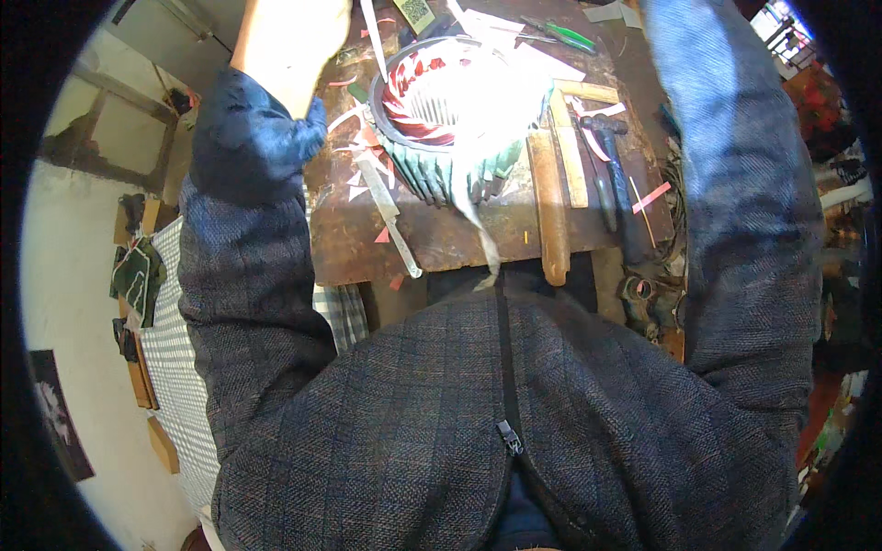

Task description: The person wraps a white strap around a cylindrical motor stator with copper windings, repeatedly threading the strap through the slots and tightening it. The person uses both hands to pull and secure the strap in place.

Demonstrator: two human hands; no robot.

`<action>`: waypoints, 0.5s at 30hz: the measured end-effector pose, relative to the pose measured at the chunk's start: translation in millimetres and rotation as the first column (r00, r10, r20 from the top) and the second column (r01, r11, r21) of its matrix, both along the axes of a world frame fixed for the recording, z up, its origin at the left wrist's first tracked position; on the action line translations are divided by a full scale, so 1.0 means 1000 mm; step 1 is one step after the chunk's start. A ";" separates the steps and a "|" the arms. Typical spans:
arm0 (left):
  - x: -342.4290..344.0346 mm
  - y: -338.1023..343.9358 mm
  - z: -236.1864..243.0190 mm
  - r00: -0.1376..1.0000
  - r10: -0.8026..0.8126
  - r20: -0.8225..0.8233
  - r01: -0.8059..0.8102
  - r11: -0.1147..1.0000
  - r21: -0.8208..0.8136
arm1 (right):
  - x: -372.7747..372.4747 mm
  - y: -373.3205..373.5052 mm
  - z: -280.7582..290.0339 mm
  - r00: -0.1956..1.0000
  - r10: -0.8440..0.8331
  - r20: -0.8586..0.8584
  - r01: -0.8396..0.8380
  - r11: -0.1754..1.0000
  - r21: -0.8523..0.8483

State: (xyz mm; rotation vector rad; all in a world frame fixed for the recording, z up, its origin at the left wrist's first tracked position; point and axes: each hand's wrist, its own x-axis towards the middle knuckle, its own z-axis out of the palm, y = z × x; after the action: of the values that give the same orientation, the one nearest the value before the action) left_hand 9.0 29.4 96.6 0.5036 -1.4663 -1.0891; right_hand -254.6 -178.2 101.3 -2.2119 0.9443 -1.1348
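On the worn wooden bench stands a motor stator with a green finned housing (418,173) and red copper windings (404,112) inside its round opening. Bright glare washes out its right half. A whitish cloth-like tape (480,230) hangs down its front, past the bench edge. My left hand (308,46) is raised beyond the stator's far left side; its fingers lie outside the picture, so their state is hidden. Close to it runs a narrow white strip (374,37). My right arm (684,83) reaches up past the top edge, and the hand on it is out of view.
Right of the stator lie a wooden stick (548,211), a flat wooden strip (570,156) and a dark-handled hammer (621,179). A long metal blade (390,216) is at left, with red paper scraps about. A green-handled screwdriver (570,37) lies behind. The bench edge (367,275) is near my body.
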 end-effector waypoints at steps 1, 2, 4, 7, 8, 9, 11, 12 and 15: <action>-0.022 0.010 -0.006 0.998 0.055 0.031 -0.053 0.996 -0.075 | -0.025 0.002 0.009 0.999 -0.032 -0.020 0.028 0.981 -0.191; -0.046 0.021 -0.011 0.992 0.117 0.056 -0.107 0.983 -0.150 | -0.045 0.016 0.013 0.932 -0.180 0.313 0.068 0.939 0.337; -0.099 0.044 -0.031 0.959 0.241 0.152 -0.170 0.913 -0.370 | -0.059 0.052 0.008 0.986 -0.150 0.072 0.101 0.884 0.456; -0.172 0.081 -0.056 0.830 0.464 0.310 -0.084 0.652 -0.753 | -0.025 0.111 -0.032 0.961 0.173 0.215 -0.275 0.649 0.709; -0.186 0.093 -0.060 0.771 0.530 0.354 -0.004 0.559 -0.829 | -0.010 0.133 -0.042 0.904 0.257 -0.341 0.041 0.742 0.669; -0.199 0.106 -0.063 0.718 0.540 0.440 0.088 0.557 -0.826 | -0.008 0.144 -0.053 0.897 0.442 -0.022 -0.261 0.569 0.780; -0.222 0.125 -0.063 0.736 0.364 0.571 0.261 0.625 -0.736 | 0.001 0.173 -0.070 0.820 0.559 -0.125 -0.348 0.660 0.666; -0.229 0.130 -0.064 0.745 0.336 0.577 0.281 0.626 -0.727 | 0.003 0.183 -0.075 0.745 0.655 -0.126 -0.473 0.652 0.593; -0.246 0.142 -0.067 0.782 0.204 0.590 0.309 0.694 -0.650 | 0.002 0.190 -0.078 0.724 0.690 -0.003 -0.556 0.586 0.590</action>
State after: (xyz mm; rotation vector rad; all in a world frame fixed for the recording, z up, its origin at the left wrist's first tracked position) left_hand -237.0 171.6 29.8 0.2368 -2.3681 -0.2645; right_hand -252.3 12.2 23.0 -1.9283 0.3942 -0.2097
